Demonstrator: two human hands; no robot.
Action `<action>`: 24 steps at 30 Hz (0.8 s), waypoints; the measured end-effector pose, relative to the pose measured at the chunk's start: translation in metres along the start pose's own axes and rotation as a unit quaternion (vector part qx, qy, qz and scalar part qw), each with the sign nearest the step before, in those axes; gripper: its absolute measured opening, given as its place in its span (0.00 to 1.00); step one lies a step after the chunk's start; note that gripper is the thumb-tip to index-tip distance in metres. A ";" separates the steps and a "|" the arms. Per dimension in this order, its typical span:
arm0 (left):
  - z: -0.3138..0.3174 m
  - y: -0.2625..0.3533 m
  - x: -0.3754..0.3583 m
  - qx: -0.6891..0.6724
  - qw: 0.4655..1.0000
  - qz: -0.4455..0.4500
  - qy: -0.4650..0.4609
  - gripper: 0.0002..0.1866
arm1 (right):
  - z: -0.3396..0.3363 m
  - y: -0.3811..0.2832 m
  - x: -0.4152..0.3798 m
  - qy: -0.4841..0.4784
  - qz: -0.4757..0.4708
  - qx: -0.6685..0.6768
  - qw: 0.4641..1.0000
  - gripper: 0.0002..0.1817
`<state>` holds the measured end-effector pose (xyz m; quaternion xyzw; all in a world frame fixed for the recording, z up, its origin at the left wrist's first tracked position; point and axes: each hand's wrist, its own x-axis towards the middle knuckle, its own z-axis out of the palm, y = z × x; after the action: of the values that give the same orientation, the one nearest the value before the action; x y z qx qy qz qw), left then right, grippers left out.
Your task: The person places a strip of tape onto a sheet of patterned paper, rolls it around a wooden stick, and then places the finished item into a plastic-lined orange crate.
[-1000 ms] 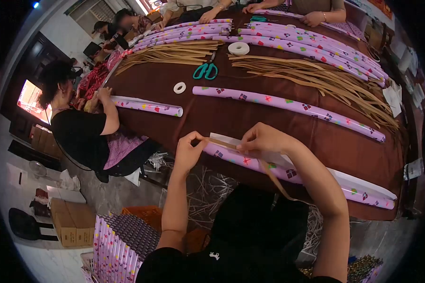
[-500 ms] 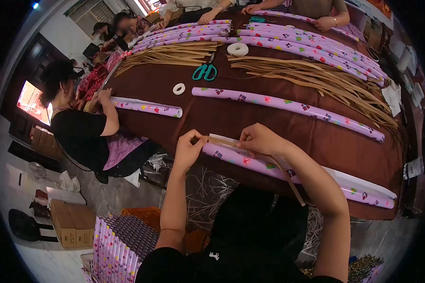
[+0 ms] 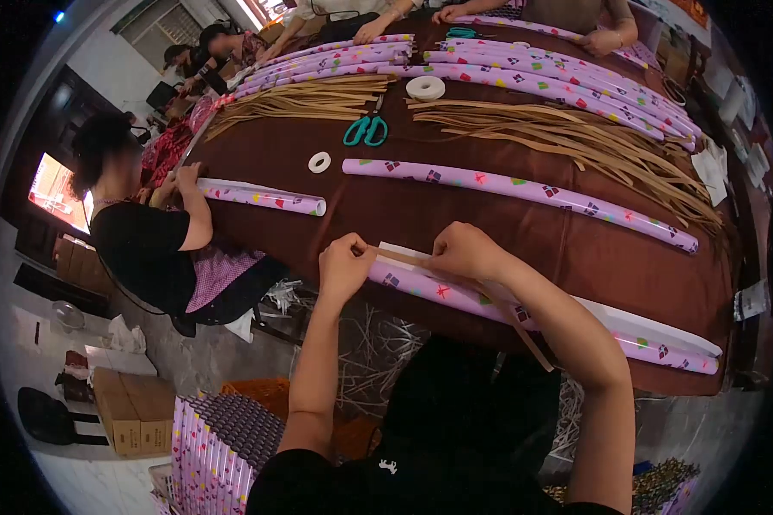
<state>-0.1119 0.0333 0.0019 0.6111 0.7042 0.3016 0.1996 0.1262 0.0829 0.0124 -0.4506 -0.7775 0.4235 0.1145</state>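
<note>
A lilac patterned wrapping paper roll (image 3: 434, 290) lies in front of me at the table's near edge, its white inner side showing along a loose flap (image 3: 648, 326). My left hand (image 3: 343, 266) pinches the end of a thin brown strip (image 3: 528, 339) at the roll's left end. My right hand (image 3: 466, 251) is closed on the same strip a little further right. Between the hands the strip runs along the white flap. Its tail hangs from under my right hand across the roll. My right fingertips are partly hidden.
Beyond lie another lilac roll (image 3: 524, 196), a small tape roll (image 3: 319, 162), a larger tape roll (image 3: 425, 87), teal scissors (image 3: 366, 130), brown strips (image 3: 567, 142) and stacked rolls (image 3: 550, 77). A co-worker (image 3: 142, 206) at left handles a roll (image 3: 266, 198). Upright rolls (image 3: 206, 446) stand below left.
My right hand has shifted slightly left and up, and the strip between my hands lies straighter along the white flap. The whole view has shifted slightly.
</note>
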 end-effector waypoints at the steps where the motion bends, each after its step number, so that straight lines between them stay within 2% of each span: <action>1: 0.000 0.002 0.000 0.000 1.000 0.000 -0.001 0.11 | 0.001 0.001 0.001 0.009 0.000 -0.012 1.000 0.15; 4: -0.001 0.007 0.000 0.036 0.999 0.008 0.004 0.11 | 0.001 -0.002 0.001 0.015 0.003 -0.031 0.999 0.14; 6: -0.001 0.012 0.000 0.110 0.994 0.019 0.006 0.11 | 0.005 -0.001 0.001 0.033 -0.003 -0.037 0.999 0.14; 11: 0.000 0.012 -0.001 0.116 0.993 0.029 0.010 0.11 | 0.007 -0.001 0.002 0.053 0.004 -0.041 0.998 0.13; 13: -0.001 0.013 -0.001 0.117 0.993 0.030 0.009 0.11 | 0.005 -0.003 0.002 0.022 0.026 -0.039 0.999 0.11; 19: -0.001 0.013 0.001 0.101 0.995 0.010 0.006 0.09 | 0.003 -0.004 0.003 0.011 0.022 -0.038 0.999 0.11; 24: -0.003 0.013 0.002 0.130 0.991 0.026 -0.005 0.11 | 0.005 -0.007 -0.001 0.038 0.020 -0.053 0.998 0.11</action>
<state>-0.1042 0.0358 0.0129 0.6517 0.7201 0.2092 0.1140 0.1195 0.0780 0.0145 -0.4874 -0.7847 0.3665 0.1112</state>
